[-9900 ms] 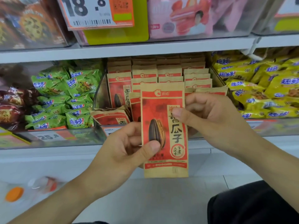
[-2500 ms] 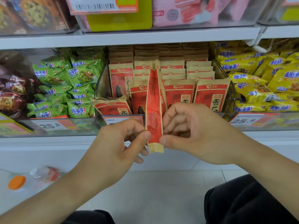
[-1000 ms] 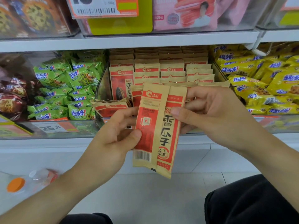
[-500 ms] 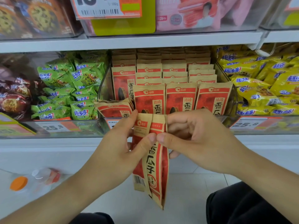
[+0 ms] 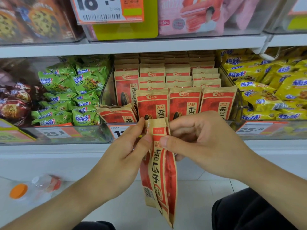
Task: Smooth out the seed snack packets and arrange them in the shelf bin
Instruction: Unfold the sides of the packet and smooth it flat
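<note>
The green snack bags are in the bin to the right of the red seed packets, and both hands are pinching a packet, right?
Not quite. The head view shows the green snack bags left of the seed packets; yellow bags sit right. Both hands do pinch a packet.

Held seed packet (image 5: 159, 165) no longer faces the camera flat as at the earliest frame: it now hangs folded lengthwise, edge-on, top near the bin front (image 5: 119, 130) and bottom corner low, toward the floor. Since a second ago it has dropped lower and narrowed (barcode panel then broad, now only a sliver at lower left). Left hand (image 5: 127, 156) and right hand (image 5: 204, 146) have closed together, thumbs nearly meeting, the grip of both now a pinch at the packet's upper part. Three front-row packets (image 5: 184, 103) in the bin, hidden a second ago, are exposed.
</note>
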Available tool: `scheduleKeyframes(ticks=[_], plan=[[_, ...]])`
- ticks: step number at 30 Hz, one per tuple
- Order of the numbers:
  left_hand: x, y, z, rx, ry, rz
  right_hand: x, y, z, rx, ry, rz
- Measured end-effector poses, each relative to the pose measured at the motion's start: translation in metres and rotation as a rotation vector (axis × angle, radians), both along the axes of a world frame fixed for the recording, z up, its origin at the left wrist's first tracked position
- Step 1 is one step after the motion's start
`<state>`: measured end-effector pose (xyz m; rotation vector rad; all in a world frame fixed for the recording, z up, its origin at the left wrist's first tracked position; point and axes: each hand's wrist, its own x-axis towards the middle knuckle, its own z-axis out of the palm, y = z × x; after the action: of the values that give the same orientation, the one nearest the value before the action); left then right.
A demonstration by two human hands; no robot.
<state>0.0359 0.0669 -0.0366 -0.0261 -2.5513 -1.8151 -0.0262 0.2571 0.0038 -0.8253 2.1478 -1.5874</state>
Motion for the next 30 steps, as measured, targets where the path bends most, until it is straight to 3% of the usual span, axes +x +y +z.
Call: scheduleKeyframes(ticks=[13,21,30], plan=[[0.007,0.005,0.006,-0.1,-0.005,-0.108,-0.019,0.008,0.01,-0.086,-0.138,-0.205],[0.006,0.004,0.005,-0.062,-0.04,-0.074,-0.013,0.008,0.008,0.001,-0.155,0.08],[0.004,0.002,0.003,-0.056,-0.038,-0.095,-0.011,0.007,0.006,-0.017,-0.108,0.072]])
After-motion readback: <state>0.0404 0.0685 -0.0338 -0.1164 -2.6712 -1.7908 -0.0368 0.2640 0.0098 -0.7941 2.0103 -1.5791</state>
